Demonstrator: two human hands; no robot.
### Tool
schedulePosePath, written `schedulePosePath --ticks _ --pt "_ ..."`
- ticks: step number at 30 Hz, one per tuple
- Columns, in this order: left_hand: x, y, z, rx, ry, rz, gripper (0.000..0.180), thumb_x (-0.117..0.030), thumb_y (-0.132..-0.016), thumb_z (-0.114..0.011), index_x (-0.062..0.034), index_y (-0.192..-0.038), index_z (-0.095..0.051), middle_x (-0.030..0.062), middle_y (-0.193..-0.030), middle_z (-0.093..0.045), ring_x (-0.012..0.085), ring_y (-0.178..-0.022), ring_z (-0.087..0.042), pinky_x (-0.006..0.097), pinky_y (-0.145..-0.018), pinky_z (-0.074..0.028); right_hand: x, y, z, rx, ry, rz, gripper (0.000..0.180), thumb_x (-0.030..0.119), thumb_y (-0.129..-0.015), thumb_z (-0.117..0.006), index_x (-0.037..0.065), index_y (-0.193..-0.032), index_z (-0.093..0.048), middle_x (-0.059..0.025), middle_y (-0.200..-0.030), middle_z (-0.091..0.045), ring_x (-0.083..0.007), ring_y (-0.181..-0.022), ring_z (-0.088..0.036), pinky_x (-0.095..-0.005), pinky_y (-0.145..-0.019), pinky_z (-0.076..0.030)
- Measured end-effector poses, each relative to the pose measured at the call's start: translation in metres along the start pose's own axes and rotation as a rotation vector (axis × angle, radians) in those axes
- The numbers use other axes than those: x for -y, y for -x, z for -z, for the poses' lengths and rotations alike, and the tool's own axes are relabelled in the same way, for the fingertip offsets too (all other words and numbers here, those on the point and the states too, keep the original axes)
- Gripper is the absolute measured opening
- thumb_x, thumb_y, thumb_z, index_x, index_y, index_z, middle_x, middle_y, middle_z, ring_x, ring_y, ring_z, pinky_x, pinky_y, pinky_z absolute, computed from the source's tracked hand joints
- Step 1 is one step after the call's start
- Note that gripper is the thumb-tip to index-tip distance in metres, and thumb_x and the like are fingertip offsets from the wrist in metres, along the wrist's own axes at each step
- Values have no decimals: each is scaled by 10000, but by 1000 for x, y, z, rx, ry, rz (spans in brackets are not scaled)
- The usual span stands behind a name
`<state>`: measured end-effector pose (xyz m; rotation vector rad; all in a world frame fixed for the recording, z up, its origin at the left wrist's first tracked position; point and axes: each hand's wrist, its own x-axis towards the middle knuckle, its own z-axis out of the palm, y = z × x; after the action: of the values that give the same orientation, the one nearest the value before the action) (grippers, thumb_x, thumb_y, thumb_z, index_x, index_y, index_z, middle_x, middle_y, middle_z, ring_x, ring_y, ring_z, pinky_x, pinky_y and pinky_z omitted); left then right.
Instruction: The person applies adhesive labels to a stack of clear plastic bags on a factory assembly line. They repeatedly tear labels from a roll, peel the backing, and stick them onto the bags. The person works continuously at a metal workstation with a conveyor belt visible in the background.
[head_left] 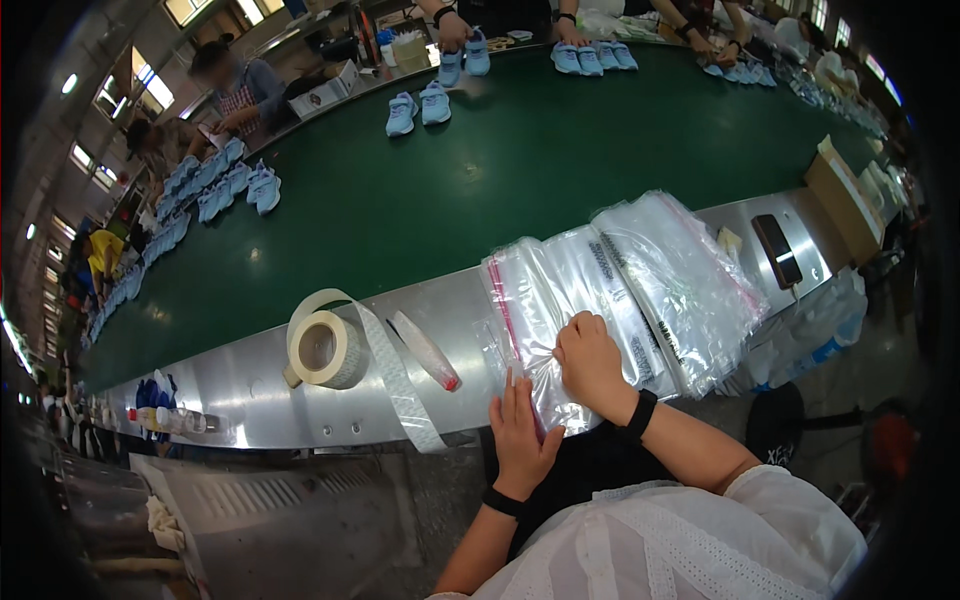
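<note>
Two stacks of clear plastic bags lie overlapping on the metal ledge in front of me, the left stack (570, 265) with a pink strip along its left side, the right stack (680, 270) with dark print. My right hand (592, 368) is closed on the top plastic bag of the left stack, where creases spread out from its fingers. The fingertips themselves are hidden. At that stack's near left edge, my left hand (522, 432) lies with its fingers stretched and its thumb apart, touching the plastic. Both wrists wear black bands.
Left of the bags are a roll of pale tape (350, 355) with a loose tail and a white, red-tipped tool (425, 352). A dark phone (777, 250) and cardboard box (845, 200) stand right. Light blue shoes (402, 115) line the green belt (400, 210); other people work across it.
</note>
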<state>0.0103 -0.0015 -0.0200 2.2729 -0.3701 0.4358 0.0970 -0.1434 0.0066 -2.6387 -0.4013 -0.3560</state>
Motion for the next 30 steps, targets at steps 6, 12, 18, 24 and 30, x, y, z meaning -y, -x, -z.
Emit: schedulePosePath --ticks 6,12,18,24,30 --pt "-2 4 -1 -28 33 -3 735 -397 -871 -525 80 -1363 -263 224 -1297 -465 395 -1266 -341 508 -1033 -207 8 3 4 -105 60 77 262 175 -691 -701 11 -833 -555 -110 -902 -483 -279 -867 -491 -351 -608 -440" --pt "-1 2 1 -7 35 -8 755 -348 -832 -593 76 -1362 -263 228 -1286 -465 385 -1271 -337 512 -1027 -211 3 2 -1 -115 92 99 222 137 -701 -671 0 -830 -555 -110 -888 -481 -264 -842 -492 -341 -592 -433" --pt "-2 4 -3 -54 -12 -21 739 -354 -846 -581 92 -1352 -278 225 -1274 -482 391 -1260 -342 484 -1015 -247 -5 3 -8 -54 111 69 231 148 -728 -667 -5 -861 -556 -126 -949 -506 -287 -880 -501 -374 -677 -444" --pt "2 8 -6 -85 -37 -22 711 -370 -872 -553 94 -1344 -294 208 -1265 -499 416 -1186 -379 482 -1006 -267 6 3 6 -185 18 137 143 82 -690 -595 11 -802 -539 -104 -879 -496 -259 -827 -501 -334 -604 -421" --pt "-1 12 -8 -90 -50 -1 694 -366 -885 -531 92 -1347 -290 198 -1277 -497 429 -1191 -371 486 -1014 -266 -4 9 -5 -106 109 128 185 124 -762 -632 4 -851 -523 -117 -917 -506 -282 -844 -509 -348 -664 -443"
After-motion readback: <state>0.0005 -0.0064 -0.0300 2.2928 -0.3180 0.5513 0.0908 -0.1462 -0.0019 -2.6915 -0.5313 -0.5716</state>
